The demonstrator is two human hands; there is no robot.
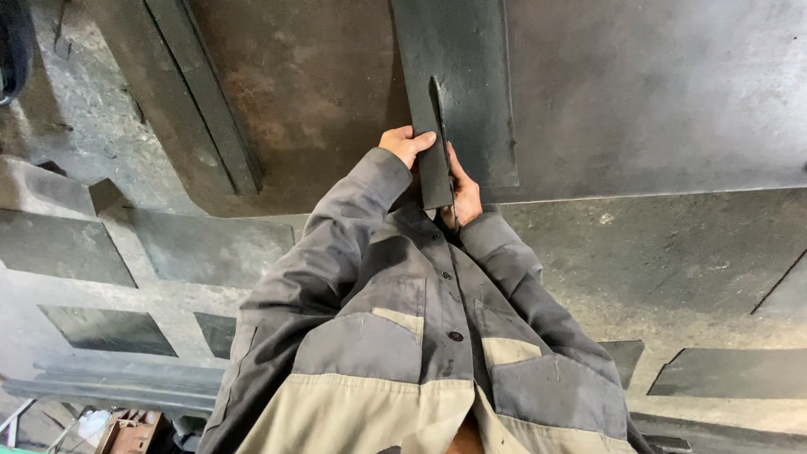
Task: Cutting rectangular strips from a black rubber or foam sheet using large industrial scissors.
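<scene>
While a dark metal plate (437, 160) is gripped edgewise by the left hand (406, 143) and right hand (463, 193), both closed on it, steadiness seems best kept by even pressure.

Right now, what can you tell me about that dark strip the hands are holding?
The strip is a narrow, flat, dark grey piece that looks like steel, with a dull, slightly scuffed face. It stands on edge, running away from the body over a wider dark plate. The left hand grips its near end from one side, and the right hand presses the other.
</scene>
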